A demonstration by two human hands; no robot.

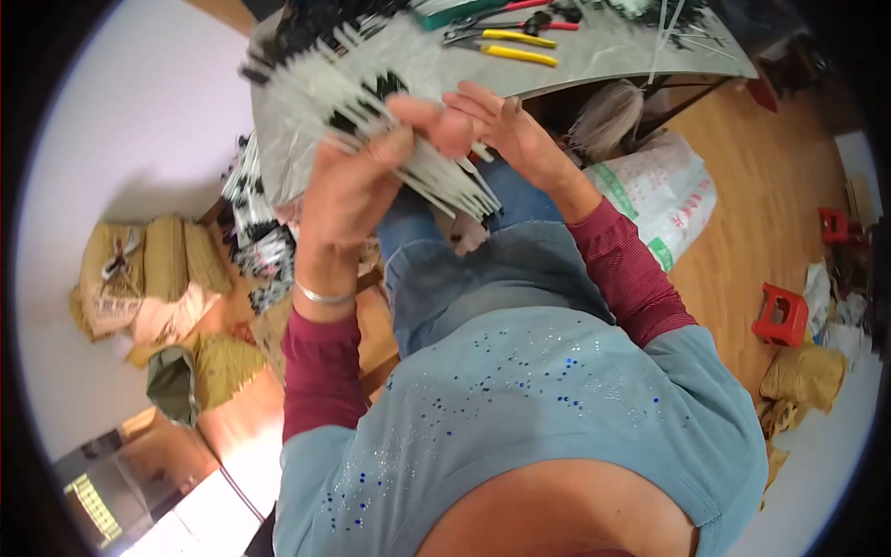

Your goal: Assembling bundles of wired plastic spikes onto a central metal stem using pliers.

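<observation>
My left hand [351, 190] is wrapped round a thick bundle of thin white strips [450, 186], held slantwise over my lap near the table edge. Black parts show among the strips toward the upper left; what exactly they are I cannot make out. Beside the bundle, my right hand [524, 144] is raised with its fingers stretched out and nothing visible in it. Its fingertips come close to my left thumb; whether they touch is unclear.
On the grey table [594, 65] lie yellow-handled pliers [515, 46], red-handled pliers [520, 7] and a dark heap [325, 23]. A white sack [664, 190] stands under the right side. Stuffed sacks [153, 265] sit left, a red stool [780, 314] right.
</observation>
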